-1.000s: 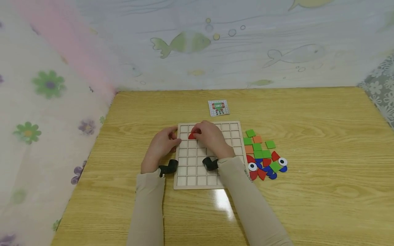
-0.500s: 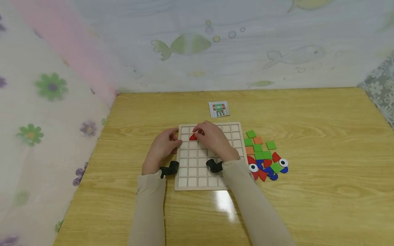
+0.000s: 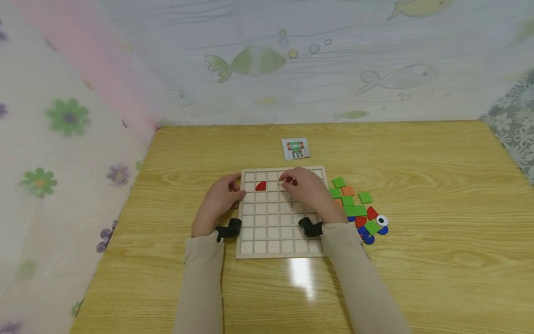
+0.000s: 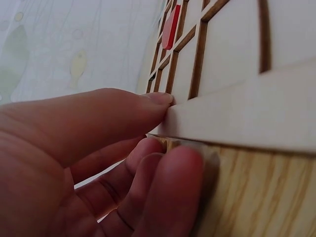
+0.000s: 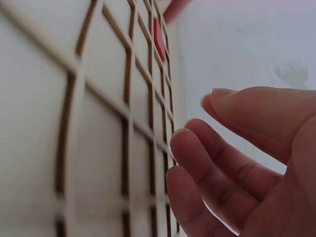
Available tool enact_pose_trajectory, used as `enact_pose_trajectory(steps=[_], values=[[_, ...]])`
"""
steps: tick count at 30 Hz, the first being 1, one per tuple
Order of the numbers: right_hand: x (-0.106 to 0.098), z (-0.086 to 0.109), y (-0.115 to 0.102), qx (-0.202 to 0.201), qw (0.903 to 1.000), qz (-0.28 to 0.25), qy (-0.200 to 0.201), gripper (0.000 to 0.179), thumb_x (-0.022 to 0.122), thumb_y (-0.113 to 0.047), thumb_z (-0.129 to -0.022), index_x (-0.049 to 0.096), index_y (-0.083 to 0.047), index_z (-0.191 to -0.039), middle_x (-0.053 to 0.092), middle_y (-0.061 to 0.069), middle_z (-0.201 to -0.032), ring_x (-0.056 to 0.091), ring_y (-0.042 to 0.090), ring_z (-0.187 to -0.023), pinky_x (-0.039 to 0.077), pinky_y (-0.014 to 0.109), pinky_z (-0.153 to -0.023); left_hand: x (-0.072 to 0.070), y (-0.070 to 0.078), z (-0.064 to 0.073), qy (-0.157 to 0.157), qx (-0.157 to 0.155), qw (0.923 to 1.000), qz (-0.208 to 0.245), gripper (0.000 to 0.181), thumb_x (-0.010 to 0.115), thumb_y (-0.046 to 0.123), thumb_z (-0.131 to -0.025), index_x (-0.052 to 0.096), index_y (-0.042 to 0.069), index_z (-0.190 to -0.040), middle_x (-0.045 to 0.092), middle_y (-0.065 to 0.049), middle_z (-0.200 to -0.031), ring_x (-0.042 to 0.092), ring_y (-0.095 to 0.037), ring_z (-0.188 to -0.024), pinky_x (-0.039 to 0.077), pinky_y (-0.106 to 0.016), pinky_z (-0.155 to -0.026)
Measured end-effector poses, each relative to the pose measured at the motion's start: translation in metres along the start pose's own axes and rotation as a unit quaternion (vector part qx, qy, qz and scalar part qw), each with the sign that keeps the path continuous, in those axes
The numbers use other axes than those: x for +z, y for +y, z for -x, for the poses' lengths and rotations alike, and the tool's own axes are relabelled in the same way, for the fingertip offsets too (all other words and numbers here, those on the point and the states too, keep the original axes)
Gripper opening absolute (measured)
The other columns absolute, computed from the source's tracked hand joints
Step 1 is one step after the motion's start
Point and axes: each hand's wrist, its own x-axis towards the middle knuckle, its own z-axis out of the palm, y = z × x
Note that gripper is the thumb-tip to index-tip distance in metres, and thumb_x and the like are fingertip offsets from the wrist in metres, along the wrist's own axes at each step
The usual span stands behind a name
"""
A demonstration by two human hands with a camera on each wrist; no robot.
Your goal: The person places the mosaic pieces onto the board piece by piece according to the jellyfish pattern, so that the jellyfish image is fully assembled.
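Note:
A wooden grid board [image 3: 260, 220] lies flat on the table, its cells framed by thin raised strips. One red quarter-circle tile [image 3: 260, 186] sits in a cell of the second row, second column. My left hand [image 3: 219, 199] holds the board's left edge; in the left wrist view the thumb [image 4: 143, 106] presses on the rim while the curled fingers stay low against the side. Over the board's upper right part hovers my right hand [image 3: 306, 188], fingers loosely bent and apart from the thumb. Nothing is between them in the right wrist view.
Right of the board lies a loose group of green tiles [image 3: 365, 198], orange tiles [image 3: 348, 190], red and blue curved pieces, and a white eye disc [image 3: 381, 220]. A small picture card [image 3: 296, 149] lies behind the board. A patterned wall [image 3: 233, 102] borders the table's back.
My right hand has let go of the red quarter-circle tile and moved right across the board, leaving the tile in its cell. My left hand stays at the left edge.

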Motion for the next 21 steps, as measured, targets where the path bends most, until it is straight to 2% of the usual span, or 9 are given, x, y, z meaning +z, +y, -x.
enact_pose_trajectory(steps=[7,13,21], values=[[-0.013,0.011,0.025,0.005,0.9993,0.012,0.036,0.021,0.055,-0.020,-0.088,0.065,-0.016,-0.106,0.058,0.001,-0.096,0.053,0.017,-0.083,0.042,0.033,-0.071,0.000,-0.004,0.000,0.000,0.008,0.9999,-0.007,0.057,0.063,0.021,-0.083,0.039,0.015,-0.135,0.052,-0.005,-0.090,0.056,-0.019,-0.062,0.046,-0.029,-0.054],[-0.034,0.024,0.040,0.048,0.9977,0.018,0.045,0.022,0.053,-0.018,-0.089,0.064,-0.014,-0.108,0.055,0.005,-0.101,0.050,0.021,-0.086,0.042,0.037,-0.073,-0.001,-0.003,-0.001,-0.005,0.013,0.9999,0.002,0.056,0.062,0.020,-0.084,0.040,0.015,-0.135,0.053,-0.005,-0.090,0.056,-0.019,-0.060,0.045,-0.029,-0.053],[-0.054,0.036,0.065,0.093,0.9948,-0.002,0.042,0.026,0.053,-0.018,-0.089,0.060,-0.012,-0.114,0.054,0.009,-0.106,0.050,0.024,-0.089,0.041,0.039,-0.074,-0.001,0.000,0.002,0.001,0.013,0.9998,0.015,0.055,0.063,0.018,-0.083,0.041,0.014,-0.133,0.052,-0.005,-0.089,0.056,-0.019,-0.059,0.044,-0.029,-0.053]])
